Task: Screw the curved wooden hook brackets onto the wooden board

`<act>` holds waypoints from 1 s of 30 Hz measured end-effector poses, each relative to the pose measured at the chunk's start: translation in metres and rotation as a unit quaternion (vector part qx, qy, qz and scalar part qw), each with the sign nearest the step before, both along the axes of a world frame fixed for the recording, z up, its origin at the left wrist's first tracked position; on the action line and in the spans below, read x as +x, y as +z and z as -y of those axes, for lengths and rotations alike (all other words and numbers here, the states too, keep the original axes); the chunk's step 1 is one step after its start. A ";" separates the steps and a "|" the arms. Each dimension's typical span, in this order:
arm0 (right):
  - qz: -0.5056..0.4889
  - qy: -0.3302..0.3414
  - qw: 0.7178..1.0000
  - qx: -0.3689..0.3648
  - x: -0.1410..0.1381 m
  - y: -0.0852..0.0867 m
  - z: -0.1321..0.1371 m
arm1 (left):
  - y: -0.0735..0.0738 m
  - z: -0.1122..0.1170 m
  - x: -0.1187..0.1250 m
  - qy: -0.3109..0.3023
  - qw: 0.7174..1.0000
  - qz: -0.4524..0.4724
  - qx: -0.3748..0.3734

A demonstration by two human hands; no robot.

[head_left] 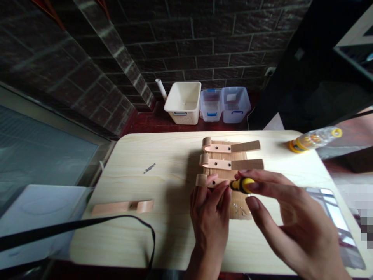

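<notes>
My right hand (pixel 303 217) has its fingertips on the yellow and black handle of a small screwdriver (pixel 244 185), its thumb a little away from the handle. The driver's tip points left at a wooden hook (pixel 214 182), where my left hand's fingertips hide the contact. My left hand (pixel 210 217) is closed around that hook, pressing it on a wooden board (pixel 233 200). Above it on the same board lie two similar wooden hooks, the middle hook (pixel 220 164) and the far hook (pixel 221 148), each with dark screw holes. Several small screws (pixel 239 209) rest on the board's near end.
A loose wooden hook (pixel 122 207) and several dark screws (pixel 149 168) lie left on the table (pixel 163 237). A plastic-wrapped yellow container (pixel 314 140) and a glossy tablet (pixel 335 225) are right. A black strap (pixel 116 218) crosses lower left. Plastic bins (pixel 183 103) stand beyond.
</notes>
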State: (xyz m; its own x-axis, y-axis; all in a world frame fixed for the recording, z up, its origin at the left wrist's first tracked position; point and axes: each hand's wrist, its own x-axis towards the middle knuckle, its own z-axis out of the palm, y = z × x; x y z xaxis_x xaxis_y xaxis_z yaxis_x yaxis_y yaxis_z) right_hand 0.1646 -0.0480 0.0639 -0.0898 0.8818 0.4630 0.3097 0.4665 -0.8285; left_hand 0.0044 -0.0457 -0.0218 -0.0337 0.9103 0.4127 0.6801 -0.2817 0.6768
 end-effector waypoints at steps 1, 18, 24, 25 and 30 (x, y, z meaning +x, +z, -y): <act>-0.002 0.002 1.000 -0.003 0.000 0.000 0.001 | 0.000 0.000 0.000 0.000 1.000 0.000 -0.001; 0.029 -0.007 1.000 0.002 0.005 0.001 -0.001 | 0.006 -0.004 0.005 0.012 1.000 0.016 0.010; 0.065 -0.027 0.997 0.020 0.007 0.002 -0.004 | 0.009 -0.003 0.005 0.018 1.000 -0.012 0.022; 0.067 -0.028 0.997 0.020 0.007 0.002 -0.004 | 0.009 -0.003 0.006 0.018 1.000 -0.012 0.022; 0.063 -0.025 0.997 0.024 0.007 0.002 -0.003 | 0.008 -0.003 0.006 0.020 1.000 0.000 0.023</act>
State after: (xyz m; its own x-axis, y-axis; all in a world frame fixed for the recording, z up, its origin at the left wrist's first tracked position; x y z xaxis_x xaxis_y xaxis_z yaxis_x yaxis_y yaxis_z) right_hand 0.1719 -0.0454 0.0654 -0.1062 0.8634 0.4932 0.4332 0.4866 -0.7587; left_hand 0.0107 -0.0430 -0.0136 -0.0695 0.8882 0.4542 0.6918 -0.2851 0.6634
